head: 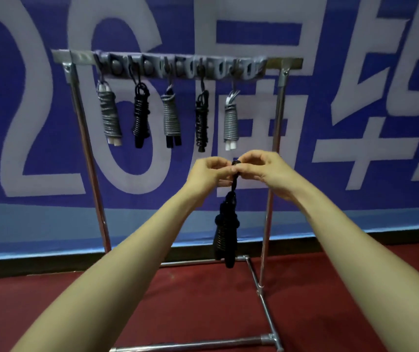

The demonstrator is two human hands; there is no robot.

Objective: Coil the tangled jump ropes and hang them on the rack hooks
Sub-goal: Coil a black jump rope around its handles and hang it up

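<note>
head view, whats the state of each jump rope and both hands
Black coiled jump rope in the hands: coiled, hanging free, not yet hooked
Left hand: pinches its top loop
Right hand: pinches the same loop
Leftmost grey rope, white handles: coiled, hooked
Second rope, black: coiled, hooked
Middle grey rope, black handles: coiled, hooked
Fourth rope, black: coiled, hooked
Rightmost grey rope, white handles: coiled, hooked

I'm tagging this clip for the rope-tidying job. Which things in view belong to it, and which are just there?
Belong to the job: black coiled rope, pinched at its top loop by the left hand and right hand; five hung ropes; hook strip; rack.
Just there: blue banner; red floor.
</note>
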